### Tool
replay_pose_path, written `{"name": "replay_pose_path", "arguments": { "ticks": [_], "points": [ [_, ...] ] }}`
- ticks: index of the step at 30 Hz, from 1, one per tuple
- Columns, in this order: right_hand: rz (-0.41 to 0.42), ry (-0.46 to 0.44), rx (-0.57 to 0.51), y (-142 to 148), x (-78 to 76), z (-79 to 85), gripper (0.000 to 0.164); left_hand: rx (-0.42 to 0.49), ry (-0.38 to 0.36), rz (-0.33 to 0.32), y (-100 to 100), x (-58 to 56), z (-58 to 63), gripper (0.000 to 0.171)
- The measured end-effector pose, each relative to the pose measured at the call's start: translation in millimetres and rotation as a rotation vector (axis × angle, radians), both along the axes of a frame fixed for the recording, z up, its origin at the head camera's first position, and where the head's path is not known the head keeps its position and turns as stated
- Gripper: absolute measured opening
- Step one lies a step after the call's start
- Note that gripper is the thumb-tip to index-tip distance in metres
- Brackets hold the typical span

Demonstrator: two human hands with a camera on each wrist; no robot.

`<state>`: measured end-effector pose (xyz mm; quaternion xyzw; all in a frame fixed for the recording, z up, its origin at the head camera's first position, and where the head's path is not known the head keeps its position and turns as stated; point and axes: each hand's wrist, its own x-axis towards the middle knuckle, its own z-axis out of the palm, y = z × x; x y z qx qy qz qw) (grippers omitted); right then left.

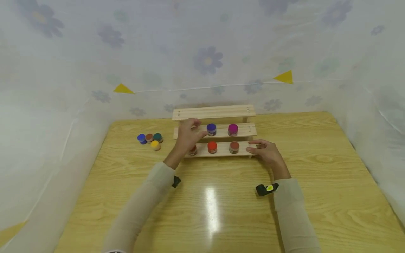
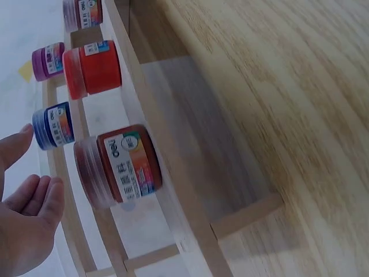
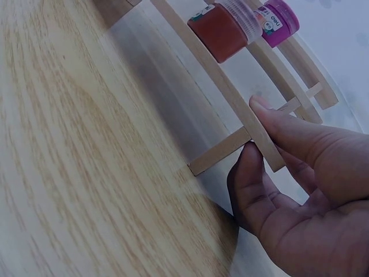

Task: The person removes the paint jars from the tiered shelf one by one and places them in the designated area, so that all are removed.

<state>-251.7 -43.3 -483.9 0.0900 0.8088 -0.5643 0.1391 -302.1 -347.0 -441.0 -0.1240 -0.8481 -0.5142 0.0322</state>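
Observation:
A three-tier wooden rack [image 1: 215, 112] stands on the table with small paint jars on its lower two boards. My left hand [image 1: 188, 135] is over the left part of the middle board, fingers loosely bent around nothing. Its thumb is beside a blue jar [image 2: 53, 126]; whether they touch I cannot tell. My right hand [image 3: 311, 190] pinches the right end of the bottom board [image 3: 268, 150] between thumb and fingers. A magenta jar [image 1: 233, 130] shares the middle board. On the bottom board are a brown jar [image 2: 124, 167], partly behind my left hand in the head view, a red jar [image 1: 212, 147] and another brown jar [image 1: 234, 147].
Left of the rack, a blue jar [image 1: 142, 139], a brown jar [image 1: 149, 137], a dark green jar [image 1: 158, 137] and a yellow jar [image 1: 155, 145] are grouped on the wood-grain table [image 1: 234, 211]. Behind the rack hangs a flower-patterned sheet [image 1: 158, 63].

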Motion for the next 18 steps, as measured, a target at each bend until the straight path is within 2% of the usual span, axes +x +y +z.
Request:
{"name": "replay_pose_path", "arguments": {
  "ticks": [6,10,13,18],
  "points": [
    [-0.004,-0.008,-0.009,-10.8,9.8,22.5,0.049,-0.026,0.012,-0.004,10.6,-1.2,-5.5,0.049],
    [-0.007,-0.007,-0.021,-11.5,10.3,23.9,0.049,-0.024,0.054,-0.009,15.7,-1.2,-8.1,0.048],
    [-0.009,-0.002,-0.028,-11.4,10.8,24.6,0.049,0.0,0.059,-0.02,18.9,-1.4,-9.0,0.045],
    [-0.008,0.001,-0.029,-10.8,10.4,22.9,0.048,0.027,0.028,-0.023,23.8,-0.8,-8.1,0.039]
  ]
}}
